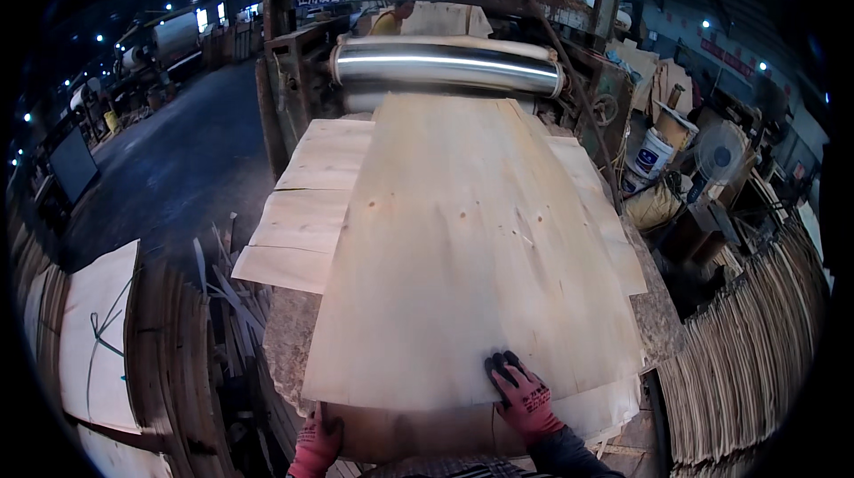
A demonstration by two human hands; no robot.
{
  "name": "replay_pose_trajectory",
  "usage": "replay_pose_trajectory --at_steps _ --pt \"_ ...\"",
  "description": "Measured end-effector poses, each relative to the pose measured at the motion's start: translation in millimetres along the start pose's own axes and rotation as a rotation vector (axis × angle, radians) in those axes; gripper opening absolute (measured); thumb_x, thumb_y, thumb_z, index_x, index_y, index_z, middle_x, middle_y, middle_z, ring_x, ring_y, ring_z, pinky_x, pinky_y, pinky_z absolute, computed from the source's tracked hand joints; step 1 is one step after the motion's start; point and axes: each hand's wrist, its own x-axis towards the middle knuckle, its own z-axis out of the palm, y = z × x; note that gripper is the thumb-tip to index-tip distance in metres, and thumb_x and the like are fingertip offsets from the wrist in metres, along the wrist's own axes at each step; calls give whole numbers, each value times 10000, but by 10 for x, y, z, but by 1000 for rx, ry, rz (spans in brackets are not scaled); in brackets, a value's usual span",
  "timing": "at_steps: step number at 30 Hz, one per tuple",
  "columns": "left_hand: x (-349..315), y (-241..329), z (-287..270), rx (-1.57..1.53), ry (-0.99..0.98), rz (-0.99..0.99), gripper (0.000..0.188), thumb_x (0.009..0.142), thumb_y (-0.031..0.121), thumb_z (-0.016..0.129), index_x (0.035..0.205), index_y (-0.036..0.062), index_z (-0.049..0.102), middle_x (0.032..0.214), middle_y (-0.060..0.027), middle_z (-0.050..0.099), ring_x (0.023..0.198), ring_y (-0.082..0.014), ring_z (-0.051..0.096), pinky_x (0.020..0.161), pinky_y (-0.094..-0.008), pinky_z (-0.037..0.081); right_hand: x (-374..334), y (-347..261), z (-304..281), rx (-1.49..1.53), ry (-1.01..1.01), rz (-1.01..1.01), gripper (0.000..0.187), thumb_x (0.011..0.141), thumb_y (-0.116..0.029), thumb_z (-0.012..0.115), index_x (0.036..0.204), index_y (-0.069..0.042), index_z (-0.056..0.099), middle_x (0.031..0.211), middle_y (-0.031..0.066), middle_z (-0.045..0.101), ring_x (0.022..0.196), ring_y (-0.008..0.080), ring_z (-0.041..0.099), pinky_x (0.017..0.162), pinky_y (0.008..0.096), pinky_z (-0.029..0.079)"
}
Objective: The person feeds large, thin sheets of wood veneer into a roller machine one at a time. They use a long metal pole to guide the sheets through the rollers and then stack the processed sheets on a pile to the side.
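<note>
A large pale wood veneer sheet (445, 273) lies lengthwise before me, its far end close to the metal rollers. My right hand (527, 400), in a pink glove with dark fingertips, rests on its near edge, right of the middle. The fingers there are stretched out and a little apart. At the sheet's near left corner my left hand (318, 444), gloved the same way, is closed on the edge; part of its grip is hidden. Shorter veneer pieces (298, 211) stick out from under the sheet on both sides. A browner board (409, 432) shows below its near edge.
A machine with a shiny roller (445, 69) spans the far end. Stacked veneers (743, 353) stand at the right and a bundled veneer stack (98, 336) at the left. A fan (719, 151) and a white bucket (654, 153) are at the right. Dark floor (178, 149) stretches away left.
</note>
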Motion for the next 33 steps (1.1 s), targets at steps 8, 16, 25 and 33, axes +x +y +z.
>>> replay_pose_trajectory --at_steps 8,16,25,33 --pt "60 352 -275 -205 -4 31 606 757 107 583 1292 28 310 1174 -196 493 1097 -307 473 915 -341 380 379 198 54 -3 -61 45 539 641 -216 629 1161 -172 496 1147 88 487 1087 267 462 841 389 424" --pt "84 194 -213 -134 -21 18 570 853 182 508 1344 76 238 1005 -268 542 810 -391 563 668 -418 452 718 371 109 -17 -13 31 550 610 -218 688 1133 -166 528 1147 89 498 1085 261 473 864 382 420" --pt "153 244 -374 -474 -237 -196 511 877 203 496 1315 24 302 1233 -187 455 1111 -235 469 884 -305 391 810 454 204 -54 -79 14 533 689 -263 612 1198 -190 470 1183 77 468 1109 261 448 860 386 416" --pt "223 555 -667 -713 -362 -248 520 882 167 498 1311 -27 279 1314 -147 371 1202 -186 340 978 -276 269 1480 824 350 20 86 42 528 689 -211 645 1190 -166 484 1181 113 490 1087 281 475 872 379 415"
